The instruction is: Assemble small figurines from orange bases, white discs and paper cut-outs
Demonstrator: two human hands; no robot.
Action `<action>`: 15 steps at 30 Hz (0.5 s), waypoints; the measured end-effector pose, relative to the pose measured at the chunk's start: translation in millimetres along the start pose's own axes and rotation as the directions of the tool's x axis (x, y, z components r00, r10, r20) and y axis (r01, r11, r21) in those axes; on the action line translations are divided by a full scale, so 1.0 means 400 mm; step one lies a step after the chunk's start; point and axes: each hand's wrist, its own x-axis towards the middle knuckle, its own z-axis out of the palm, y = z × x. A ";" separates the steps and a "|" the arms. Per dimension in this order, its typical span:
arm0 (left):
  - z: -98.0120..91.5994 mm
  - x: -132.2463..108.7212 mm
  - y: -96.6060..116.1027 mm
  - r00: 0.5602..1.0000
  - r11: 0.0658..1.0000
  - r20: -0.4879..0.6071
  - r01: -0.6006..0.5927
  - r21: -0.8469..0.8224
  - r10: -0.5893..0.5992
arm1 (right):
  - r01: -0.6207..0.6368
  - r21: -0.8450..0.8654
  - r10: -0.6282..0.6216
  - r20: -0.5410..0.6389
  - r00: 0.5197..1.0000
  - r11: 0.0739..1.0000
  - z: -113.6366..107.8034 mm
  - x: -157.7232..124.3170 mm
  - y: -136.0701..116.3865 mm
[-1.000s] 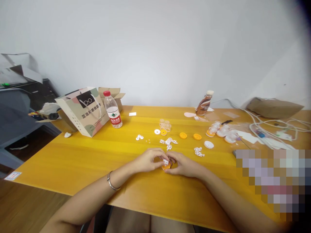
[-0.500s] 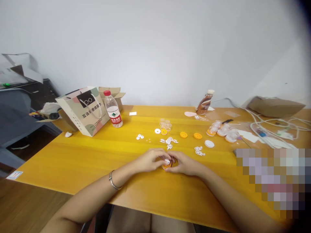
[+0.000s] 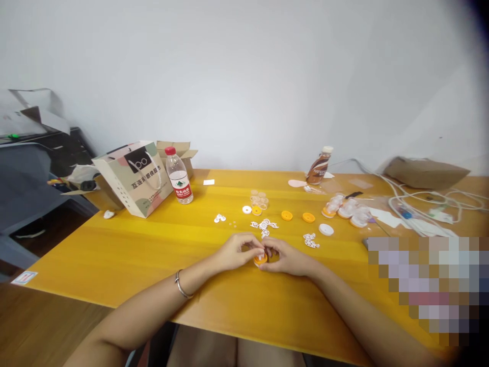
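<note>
On the table in front of me, my right hand (image 3: 289, 257) grips the side of a round orange plastic disc (image 3: 260, 262). My left hand (image 3: 237, 252) reaches over the disc from the other side, thumb and fingers pinched on a small white plastic piece (image 3: 261, 257) in its middle. How far the piece sits in the disc is hidden by my fingers. Just beyond my hands lie several white openwork plastic parts (image 3: 264, 224). More of these openwork parts (image 3: 311, 240) are to the right, near a white disc (image 3: 326, 230) and two orange discs (image 3: 287, 216).
Small white caps (image 3: 219, 218) and clear rings (image 3: 260, 199) lie farther back. A water bottle (image 3: 181, 186) and paper bag (image 3: 133, 178) stand left. Clear-domed pieces (image 3: 347, 208), a brown drink bottle (image 3: 320, 165) and white cables (image 3: 397, 199) are at right.
My left fingers have shifted slightly, and more of the orange disc's rim shows. The white piece appears lower within the disc. The whole view has moved a little.
</note>
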 end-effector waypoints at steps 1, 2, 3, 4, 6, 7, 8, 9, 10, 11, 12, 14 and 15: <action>-0.006 0.012 -0.008 0.999 1.000 -0.054 0.005 -0.003 -0.005 | -0.016 0.056 0.017 -0.014 1.000 0.998 -0.001 0.001 0.001; -0.015 0.029 -0.016 0.992 1.000 -0.124 0.012 0.007 -0.011 | -0.032 0.126 0.035 -0.023 0.999 0.992 -0.001 0.002 0.003; -0.025 0.051 -0.026 0.978 0.999 -0.208 0.028 0.027 -0.022 | -0.045 0.199 0.051 -0.026 0.998 0.979 0.000 0.003 0.005; -0.037 0.076 -0.038 0.957 0.997 -0.290 0.045 0.060 -0.026 | -0.054 0.265 0.062 -0.025 0.998 0.963 0.001 0.004 0.007; -0.060 0.134 -0.063 0.924 0.980 -0.381 0.088 0.179 -0.014 | -0.062 0.355 0.076 -0.024 0.997 0.933 0.005 0.007 0.014; -0.069 0.164 -0.076 0.925 0.961 -0.380 0.115 0.251 -0.011 | -0.069 0.382 0.085 -0.026 0.996 0.921 0.007 0.008 0.017; -0.075 0.193 -0.089 0.919 0.953 -0.394 0.130 0.275 -0.011 | -0.078 0.403 0.098 -0.027 0.995 0.912 0.008 0.010 0.020; -0.077 0.221 -0.101 0.916 0.947 -0.401 0.137 0.289 -0.010 | -0.089 0.422 0.111 -0.029 0.993 0.902 0.009 0.011 0.023; -0.077 0.247 -0.112 0.914 0.942 -0.406 0.145 0.302 -0.010 | -0.099 0.441 0.125 -0.030 0.992 0.892 0.009 0.012 0.026; -0.073 0.269 -0.121 0.911 0.939 -0.413 0.153 0.308 -0.012 | -0.111 0.456 0.139 -0.028 0.990 0.883 0.009 0.013 0.028; -0.067 0.289 -0.128 0.909 0.937 -0.416 0.158 0.312 -0.014 | -0.123 0.466 0.152 -0.025 0.988 0.876 0.009 0.014 0.029; -0.053 0.318 -0.137 0.912 0.936 -0.411 0.162 0.313 -0.020 | -0.142 0.473 0.174 -0.025 0.984 0.870 0.008 0.015 0.030; -0.048 0.328 -0.138 0.913 0.937 -0.406 0.160 0.310 -0.022 | -0.145 0.472 0.180 -0.030 0.983 0.870 0.009 0.015 0.031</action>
